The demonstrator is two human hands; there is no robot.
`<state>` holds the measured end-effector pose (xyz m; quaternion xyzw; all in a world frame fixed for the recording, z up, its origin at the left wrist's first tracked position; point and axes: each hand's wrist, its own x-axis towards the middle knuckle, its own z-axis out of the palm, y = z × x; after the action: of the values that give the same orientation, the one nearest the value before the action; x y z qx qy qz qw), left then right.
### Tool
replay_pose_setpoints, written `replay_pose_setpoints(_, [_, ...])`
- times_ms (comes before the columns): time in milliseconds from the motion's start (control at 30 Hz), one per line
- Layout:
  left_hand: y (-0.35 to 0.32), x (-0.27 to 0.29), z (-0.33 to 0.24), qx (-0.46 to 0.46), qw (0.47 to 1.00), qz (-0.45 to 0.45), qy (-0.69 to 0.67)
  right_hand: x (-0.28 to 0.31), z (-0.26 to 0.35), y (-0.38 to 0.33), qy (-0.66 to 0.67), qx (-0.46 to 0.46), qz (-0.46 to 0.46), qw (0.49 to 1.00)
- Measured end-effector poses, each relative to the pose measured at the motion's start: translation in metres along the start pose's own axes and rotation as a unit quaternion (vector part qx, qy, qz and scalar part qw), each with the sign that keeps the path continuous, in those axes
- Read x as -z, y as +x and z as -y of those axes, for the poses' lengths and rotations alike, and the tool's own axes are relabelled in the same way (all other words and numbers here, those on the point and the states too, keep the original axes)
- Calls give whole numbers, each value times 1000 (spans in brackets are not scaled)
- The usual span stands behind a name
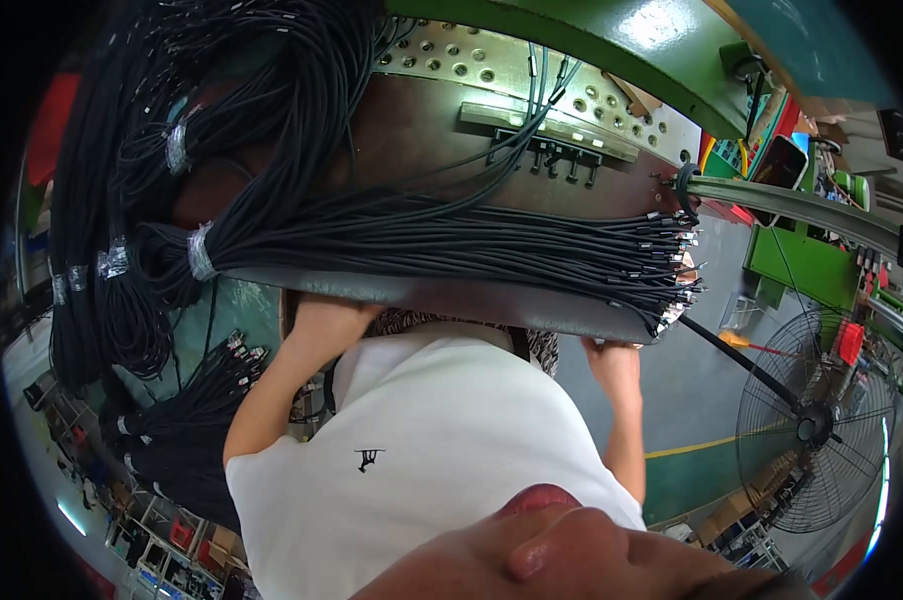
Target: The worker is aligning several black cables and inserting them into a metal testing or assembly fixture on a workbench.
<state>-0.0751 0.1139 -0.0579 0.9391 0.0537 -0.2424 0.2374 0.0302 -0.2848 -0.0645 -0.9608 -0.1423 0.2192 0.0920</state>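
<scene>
black cables (pixel 451 243), too overlapped to count, stretch across one brown worktop (pixel 396 130); two hands at its near edge, left hand (pixel 339 314), right hand (pixel 613 356), fingers mostly hidden, spread or pressed, can't tell!

Black cables (pixel 451 246), too many to count; at least five shiny ties (pixel 201 252); two bare arms (pixel 289 372); one fan (pixel 814 424).

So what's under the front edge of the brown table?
Part of the left hand and the right hand show just below the table's front edge. The edge covers their fingertips, so I can't tell whether they hold anything.
</scene>
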Motion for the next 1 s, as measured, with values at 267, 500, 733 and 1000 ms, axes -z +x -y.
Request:
replay_pose_setpoints(267, [42, 48, -119, -395, 889, -97, -209, 114, 121, 109, 295, 229, -78, 924])
replay_pose_setpoints(500, [63, 62, -102, -231, 953, -189, 53, 127, 81, 137, 176, 269, -136, 937])
replay_pose_setpoints(733, [38, 90, -29, -223, 931, -267, 111, 186, 11, 73, -301, -82, -251, 916])
replay_pose_setpoints(1000, [61, 98, -30, -140, 931, -293, -163, 94, 102, 216, -11, 439, -252, 863])
